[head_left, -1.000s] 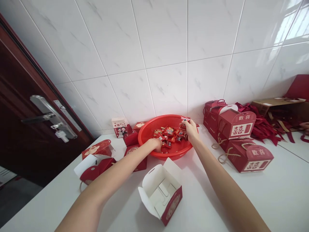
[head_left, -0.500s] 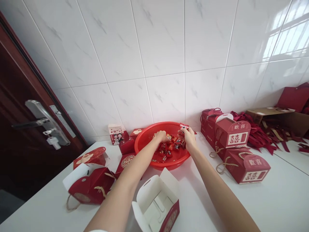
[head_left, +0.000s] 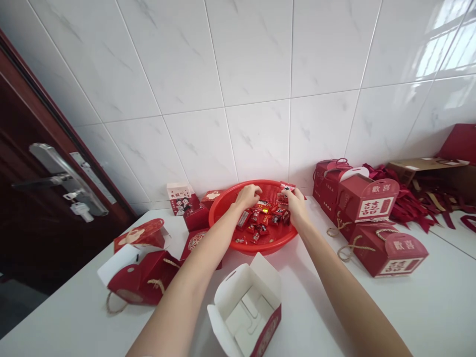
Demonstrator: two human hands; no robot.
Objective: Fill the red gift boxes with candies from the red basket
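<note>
A red plastic basket (head_left: 275,244) with perforated walls stands against the tiled wall, with wrapped candies (head_left: 262,218) in red and orange lying in it. My left hand (head_left: 249,196) is over the basket's left half, its fingers curled in; whatever they may hold is hidden. At the basket's right rim, my right hand (head_left: 296,204) is closed on a red wrapped candy (head_left: 287,187) that sticks up past the fingertips. Nearer to me, between my forearms, an open gift box (head_left: 256,297) shows its white inside, with its flaps up and no candy visible in it.
Closed red gift boxes (head_left: 399,250) with rope handles stand at the right, before dark red ribbons (head_left: 409,198) and a cardboard box (head_left: 427,164). More red boxes (head_left: 143,277) lie at the left, near a small upright box (head_left: 181,199). A door (head_left: 48,208) borders the table's left.
My left hand has lifted a little off the candies, uncovering more of them. My right hand stays at the right rim with its candy. The whole view has shifted slightly.
</note>
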